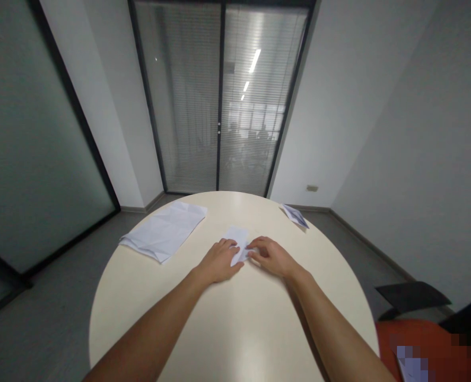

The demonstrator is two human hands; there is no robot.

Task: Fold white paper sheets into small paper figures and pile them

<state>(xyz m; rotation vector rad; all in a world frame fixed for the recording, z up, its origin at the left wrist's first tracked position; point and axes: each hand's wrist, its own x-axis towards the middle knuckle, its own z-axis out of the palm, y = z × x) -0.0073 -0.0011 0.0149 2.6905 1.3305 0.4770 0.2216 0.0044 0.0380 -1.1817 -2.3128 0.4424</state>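
A small folded piece of white paper [237,233] lies near the middle of the round table. My left hand [219,261] rests palm down over its left part, fingers stretched flat and thumb spread toward me. At the paper's right edge is my right hand [273,255], fingers curled and thumb close to the fingertips, pinching a small flap of the paper. The hands partly cover the sheet, so its full shape is hidden.
A stack of larger creased white sheets [166,228] sits at the table's left edge. A folded printed paper [295,216] stands near the far right edge. The pale round table [219,329] has a red chair [430,345] at its right. Glass doors [219,95] are beyond.
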